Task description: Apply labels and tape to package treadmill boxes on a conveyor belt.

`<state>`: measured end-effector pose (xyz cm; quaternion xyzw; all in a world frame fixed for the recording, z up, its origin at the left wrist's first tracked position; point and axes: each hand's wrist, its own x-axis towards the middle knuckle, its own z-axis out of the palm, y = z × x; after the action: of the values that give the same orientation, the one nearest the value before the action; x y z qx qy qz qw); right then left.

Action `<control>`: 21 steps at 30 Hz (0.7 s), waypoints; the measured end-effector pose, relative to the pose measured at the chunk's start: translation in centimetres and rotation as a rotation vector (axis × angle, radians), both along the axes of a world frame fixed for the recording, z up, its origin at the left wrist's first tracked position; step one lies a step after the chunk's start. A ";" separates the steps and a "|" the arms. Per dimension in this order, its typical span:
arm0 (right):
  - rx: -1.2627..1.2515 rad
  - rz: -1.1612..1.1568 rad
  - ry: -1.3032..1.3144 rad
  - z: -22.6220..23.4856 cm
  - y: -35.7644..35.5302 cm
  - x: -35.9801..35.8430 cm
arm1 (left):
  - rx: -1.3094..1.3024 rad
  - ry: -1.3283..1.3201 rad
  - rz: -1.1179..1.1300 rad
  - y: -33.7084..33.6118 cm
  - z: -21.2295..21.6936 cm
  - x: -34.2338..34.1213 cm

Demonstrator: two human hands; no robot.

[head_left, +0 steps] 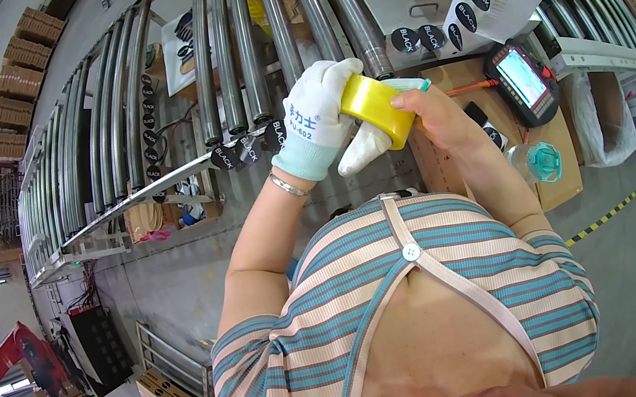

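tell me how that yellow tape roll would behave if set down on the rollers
The tape roll is round, so on edge it would likely roll. It looks rigid, keeping its ring shape between the gloved left hand and bare right hand. Probably light: fingers alone hold it.

White glove, silver bracelet, striped top.

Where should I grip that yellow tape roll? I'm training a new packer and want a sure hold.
Grip the yellow tape roll across its two flat sides, coming in from the sides and leaving the band free. The gloved left hand clasps it from the left; the bare right hand holds the other side, thumb on the band.
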<state>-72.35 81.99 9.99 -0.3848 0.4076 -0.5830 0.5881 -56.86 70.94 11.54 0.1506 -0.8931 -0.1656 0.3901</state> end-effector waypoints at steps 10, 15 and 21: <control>0.028 -0.011 0.021 -0.9 0.0 0.1 | -0.178 -0.125 -0.012 0.0 0.4 0.0; 0.014 -0.019 0.031 -0.8 -0.3 0.4 | -0.202 -0.156 0.004 0.2 0.7 0.0; 0.081 -0.031 0.099 0.4 -0.5 1.3 | -0.207 -0.175 0.006 0.6 0.5 0.0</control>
<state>-71.04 81.46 10.35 -0.3826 0.4652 -0.5554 0.5733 -56.89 71.52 12.08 0.1261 -0.9356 -0.0577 0.3248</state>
